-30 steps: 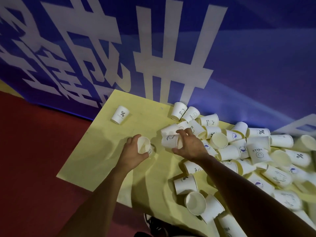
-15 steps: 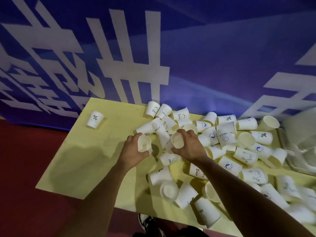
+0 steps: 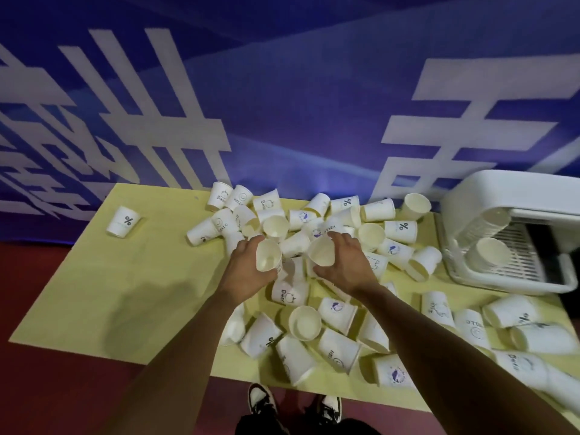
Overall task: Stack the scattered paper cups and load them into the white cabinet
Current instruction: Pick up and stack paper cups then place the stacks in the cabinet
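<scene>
Here, both hands are out over a yellow table (image 3: 94, 293) covered with white paper cups. The left hand (image 3: 246, 271) is closed around one cup (image 3: 267, 255), held with its open mouth facing up toward the camera. The right hand (image 3: 346, 268) grips a second cup (image 3: 321, 251) in the same way, its mouth also turned to the camera. The two held cups are just beside each other, apart, above the middle of the pile.

The scattered cups (image 3: 314, 309) lie mostly on their sides, tumbled over and against one another, from the middle of the table across to its right edge. Some carry printed marks: a percent sign, the word HELLO, a small blue figure. One cup with a percent sign (image 3: 123, 221) lies alone, well apart from the rest, near the far left of the table.

At the far right of the table stands the white cabinet (image 3: 514, 196), its front open. Inside it, on a ribbed rack, lies a stack of cups (image 3: 488, 252) with its mouth toward the camera, and more nested cups (image 3: 483, 222) show behind it.

Behind the table hangs a blue banner (image 3: 298, 105) with large white characters. Below the table's near edge, a pair of black and white shoes (image 3: 295, 403) stands on the red floor (image 3: 47, 387).
</scene>
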